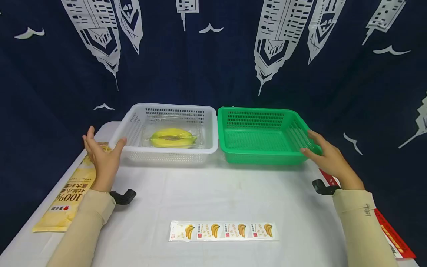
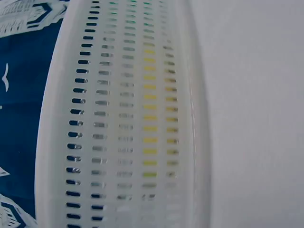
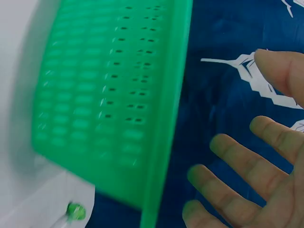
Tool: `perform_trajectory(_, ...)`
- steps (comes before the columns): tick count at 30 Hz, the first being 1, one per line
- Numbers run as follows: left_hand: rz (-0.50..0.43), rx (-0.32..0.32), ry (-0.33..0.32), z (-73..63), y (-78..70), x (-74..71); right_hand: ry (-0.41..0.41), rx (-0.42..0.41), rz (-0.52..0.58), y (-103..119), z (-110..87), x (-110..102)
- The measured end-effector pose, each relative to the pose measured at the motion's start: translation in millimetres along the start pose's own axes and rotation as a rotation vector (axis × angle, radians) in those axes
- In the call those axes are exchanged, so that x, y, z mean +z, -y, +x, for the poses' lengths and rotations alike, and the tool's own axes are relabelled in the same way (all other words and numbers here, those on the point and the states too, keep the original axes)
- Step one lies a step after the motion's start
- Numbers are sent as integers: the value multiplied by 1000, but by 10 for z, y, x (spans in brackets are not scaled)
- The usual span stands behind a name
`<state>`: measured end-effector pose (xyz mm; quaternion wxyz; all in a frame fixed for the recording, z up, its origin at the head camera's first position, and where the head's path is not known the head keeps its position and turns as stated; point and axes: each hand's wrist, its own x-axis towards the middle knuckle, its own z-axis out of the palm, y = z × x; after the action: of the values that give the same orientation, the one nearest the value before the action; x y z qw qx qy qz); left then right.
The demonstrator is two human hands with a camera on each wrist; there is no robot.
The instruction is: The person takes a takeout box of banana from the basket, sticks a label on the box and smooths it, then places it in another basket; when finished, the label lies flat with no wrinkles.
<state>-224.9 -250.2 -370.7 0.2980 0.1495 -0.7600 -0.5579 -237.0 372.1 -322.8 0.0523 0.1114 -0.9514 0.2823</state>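
A white plastic basket [image 1: 166,150] stands at the back of the table, with yellow bananas [image 1: 172,138] in a clear plastic bag lying inside it. At its left end is the left hand [image 1: 106,161], fingers spread and thumb right at the rim. In the left wrist view, the basket's slotted wall [image 2: 126,114] fills the middle, and yellow shows through the slots. Side by side with it stands a bare green basket [image 1: 263,158]. The right hand [image 1: 330,158] is beside its right end. In the right wrist view, its spread fingers [image 3: 242,156] are apart from the green rim.
A yellow printed packet [image 1: 71,194] lies by the table's left edge. A strip of banana-print packets [image 1: 223,231] lies near the front. Red packaging [image 1: 397,235] lies at the right edge, partly under the right arm. A dark blue patterned cloth [image 1: 213,55] hangs behind.
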Motion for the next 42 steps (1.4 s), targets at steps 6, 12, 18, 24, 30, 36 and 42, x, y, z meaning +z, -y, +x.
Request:
perform_trajectory(6,-337,-194,-36,68,84,118,69,-35,130,130,193,-22)
perform_trajectory(12,-623,-216,-72,91,141,261,126,-84,228,234,381,-12)
perform_trajectory(18,-705,-149,-86,93,193,388,193,-86,258,355,548,-18)
perform_trajectory(24,-664,-115,-49,62,312,437,251,-48,411,458,722,19)
perform_trajectory(30,-573,-134,8,48,370,441,314,-58,589,587,916,96)
perform_trajectory(36,-530,-122,32,49,390,424,347,-51,680,718,1066,199)
perform_trajectory(42,-519,-96,52,40,404,422,384,-44,723,854,1180,339)
